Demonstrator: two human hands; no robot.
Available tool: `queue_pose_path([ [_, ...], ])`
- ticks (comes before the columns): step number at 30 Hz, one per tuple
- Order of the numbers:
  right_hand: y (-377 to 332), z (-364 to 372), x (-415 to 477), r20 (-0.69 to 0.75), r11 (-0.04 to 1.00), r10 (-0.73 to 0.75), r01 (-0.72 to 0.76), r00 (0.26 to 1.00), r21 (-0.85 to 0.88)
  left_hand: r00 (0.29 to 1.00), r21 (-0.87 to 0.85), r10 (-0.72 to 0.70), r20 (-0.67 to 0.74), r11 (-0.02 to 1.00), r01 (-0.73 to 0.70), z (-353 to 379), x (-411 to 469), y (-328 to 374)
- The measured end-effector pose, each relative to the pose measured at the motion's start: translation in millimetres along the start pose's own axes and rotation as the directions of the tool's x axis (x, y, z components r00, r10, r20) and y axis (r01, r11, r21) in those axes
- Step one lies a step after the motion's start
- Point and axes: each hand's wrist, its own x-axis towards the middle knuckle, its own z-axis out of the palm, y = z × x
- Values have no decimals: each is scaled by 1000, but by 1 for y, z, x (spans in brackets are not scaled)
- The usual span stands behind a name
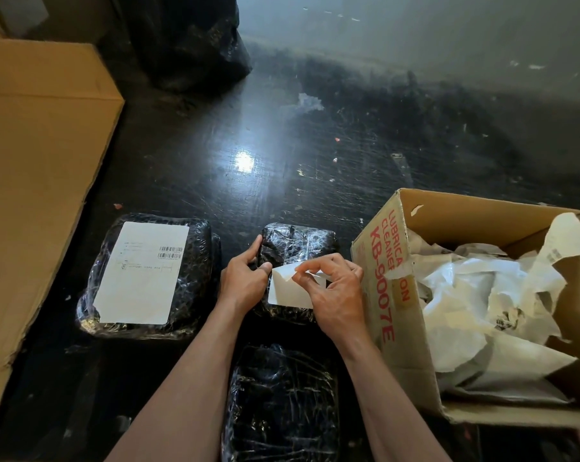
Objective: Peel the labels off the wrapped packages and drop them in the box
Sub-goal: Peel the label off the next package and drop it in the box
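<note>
Gripping the package (298, 238) with the left hand (241, 278), pinching the label (287, 293) corner with the right hand (335, 288), probably risking a tear by yanking too fast.

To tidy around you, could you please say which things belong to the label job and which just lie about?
Job: left hand, right hand, middle package, its half-peeled label, labelled package, open box.
Lying about: large carton, black bag, paper scraps.

Black glossy film-wrapped rectangular package (201, 268), 9 o'clock: faced with white paper label (141, 271), barcode printed black. Brown cardboard box (408, 345), 3 o'clock: lettered red.
</note>
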Motion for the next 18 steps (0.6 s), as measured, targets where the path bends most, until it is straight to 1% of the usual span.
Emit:
queue_pose_path([
  [3, 1, -4, 6, -29, 1000, -7, 7, 1000, -2, 999, 33, 13, 49, 999, -15, 0, 4, 2],
  [7, 4, -9, 13, -41, 1000, -16, 16, 999, -23, 996, 9, 21, 84, 1000, -22, -3, 6, 5],
  [10, 4, -6, 15, -39, 999, -26, 24, 999, -40, 996, 29, 59, 60, 998, -61, -5, 4, 1],
  [18, -2, -1, 7, -46, 997, -78, 76, 996, -34, 999, 10, 47, 17, 999, -47, -3, 5, -5],
])
